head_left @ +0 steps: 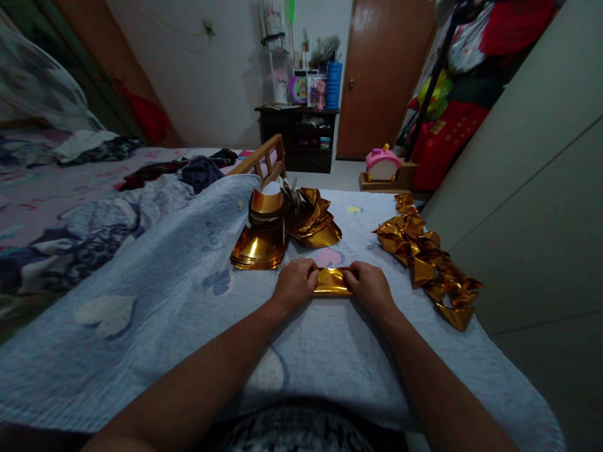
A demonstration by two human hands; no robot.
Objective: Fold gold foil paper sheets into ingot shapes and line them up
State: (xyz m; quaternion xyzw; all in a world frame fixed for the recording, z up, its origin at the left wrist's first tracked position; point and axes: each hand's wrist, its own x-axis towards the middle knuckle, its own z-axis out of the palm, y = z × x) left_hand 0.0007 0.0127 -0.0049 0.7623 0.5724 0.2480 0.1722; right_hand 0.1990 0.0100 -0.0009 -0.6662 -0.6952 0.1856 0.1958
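Observation:
A folded strip of gold foil paper [331,282] lies on the pale blue blanket [188,301] in front of me. My left hand [296,282] pinches its left end with fingers curled. My right hand [368,285] grips its right end the same way. Just beyond my hands sits a stack of flat and curled gold sheets [282,227]. To the right, a row of folded gold paper pieces [426,257] runs along the blanket's edge.
A bed with a pink sheet and scattered clothes [85,182] lies at the left. A wooden headboard rail [261,160] stands behind the gold sheets. A grey wardrobe wall [527,188] closes the right side. A dark cabinet [299,135], a brown door [381,75] and a pink toy [382,164] stand at the back.

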